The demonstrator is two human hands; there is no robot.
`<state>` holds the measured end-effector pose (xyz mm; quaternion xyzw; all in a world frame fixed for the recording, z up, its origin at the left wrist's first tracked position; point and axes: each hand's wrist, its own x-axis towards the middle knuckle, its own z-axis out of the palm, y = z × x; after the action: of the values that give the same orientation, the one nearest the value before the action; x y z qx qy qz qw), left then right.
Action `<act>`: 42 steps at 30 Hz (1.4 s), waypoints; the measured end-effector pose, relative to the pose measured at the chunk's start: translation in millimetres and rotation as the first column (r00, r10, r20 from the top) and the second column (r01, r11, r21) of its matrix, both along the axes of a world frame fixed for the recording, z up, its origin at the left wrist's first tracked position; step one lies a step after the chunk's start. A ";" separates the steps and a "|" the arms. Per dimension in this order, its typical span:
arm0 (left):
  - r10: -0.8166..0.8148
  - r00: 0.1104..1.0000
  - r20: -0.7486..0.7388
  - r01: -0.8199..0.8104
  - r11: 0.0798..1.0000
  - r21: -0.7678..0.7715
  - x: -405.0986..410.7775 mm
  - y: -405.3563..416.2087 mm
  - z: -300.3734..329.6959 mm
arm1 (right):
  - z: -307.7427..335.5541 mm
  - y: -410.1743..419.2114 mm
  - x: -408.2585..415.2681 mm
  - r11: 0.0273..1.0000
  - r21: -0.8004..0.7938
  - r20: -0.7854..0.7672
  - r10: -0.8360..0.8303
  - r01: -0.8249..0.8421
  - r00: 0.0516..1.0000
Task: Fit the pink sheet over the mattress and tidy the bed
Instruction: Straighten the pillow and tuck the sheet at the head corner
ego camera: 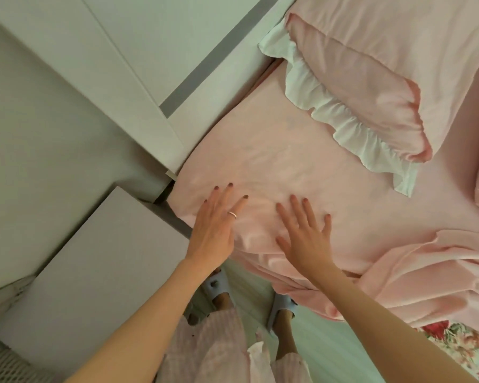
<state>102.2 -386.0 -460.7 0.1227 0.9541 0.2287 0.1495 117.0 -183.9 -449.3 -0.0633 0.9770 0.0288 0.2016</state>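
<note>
Looking straight down at the bed corner w/ both hands flat on the pink sheet (302, 161), which is pulled over the mattress here and looks mostly smooth up top, just light wrinkles around where the palms sit. Left hand (216, 230) is spread open, fingers fanned, palm down right at the corner of the mattress, ring (232, 214) on one finger, dark nail polish. Right hand (307, 236) is also spread flat, palm pressing on the sheet just beside the left, not gripping or pinching anything afaict. Below the hands the sheet's edge hangs loose and bunched over the side of the bed, and there's a bigger rumpled heap of pink fabric (426, 277) off to the right near the mattress edge. Farther up the bed there's a pink pillow (365, 87) w/ a white ruffle trim (351, 128) lying on the sheet, well apart from the hands. A bit of floral fabric (454, 344) peeks out bottom right under the pink stuff. Left of the bed is a white headboard/panel thing (138, 64) and a pale box-like unit (89, 266) right next to the mattress corner. Person's standing on a light floor (329, 341) in blue slippers (219, 286), striped pink pajama bottoms (213, 349) visible at the bottom.
</note>
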 end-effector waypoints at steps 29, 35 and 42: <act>-0.280 0.863 0.421 0.420 0.861 -0.288 126.8 222.3 17.6 | 47.4 252.2 132.1 0.953 0.263 0.267 0.077 -0.150 0.960; -0.372 0.850 0.373 0.484 0.831 -0.275 143.5 279.5 27.8 | 38.0 278.4 141.0 0.963 0.251 0.205 0.049 -0.101 0.978; -0.354 0.918 0.178 0.394 0.860 -0.325 174.6 329.4 31.4 | 45.9 285.1 172.9 0.986 -0.028 0.209 -0.157 0.167 0.965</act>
<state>276.8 -56.6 -429.3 0.2637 0.9273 0.0261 0.2643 289.9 101.2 -403.5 0.0095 0.9531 -0.0167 0.3020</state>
